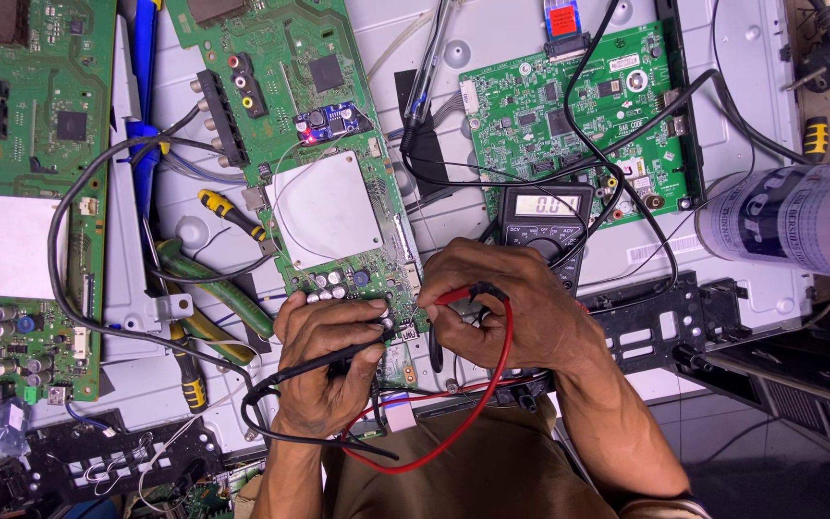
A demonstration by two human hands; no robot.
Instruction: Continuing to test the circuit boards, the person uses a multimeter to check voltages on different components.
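My left hand (324, 360) is closed around the black test probe (333, 358), gripping it between thumb and fingers. Its long axis runs from lower left to upper right, and its tip points up and right onto the near edge of the middle circuit board (338, 144), among the small silver capacitors (330, 284) there. The black lead (271, 423) trails out of the probe's rear end and loops toward me.

My right hand (506, 308) is closed on the red test probe (455, 295), pinched in the fingertips. This one lies almost level, its long axis left to right, with its tip pointing left toward the same near edge of the board, close to the black probe's tip. The red lead (492, 384) curves down from my hand and sweeps back across my lap.

Just beyond my right hand sits the black digital multimeter (546, 221), display lit, lying on the grey metal back panel (751, 77) that carries everything. A smaller green board (569, 106) lies on the far right part of that panel, and another large green board (26, 192) runs along its left edge. Yellow-handled pliers (228, 213) and green-handled cutters (208, 284) lie left of the middle board. A cylindrical can (799, 219) lies on its side at the right edge.
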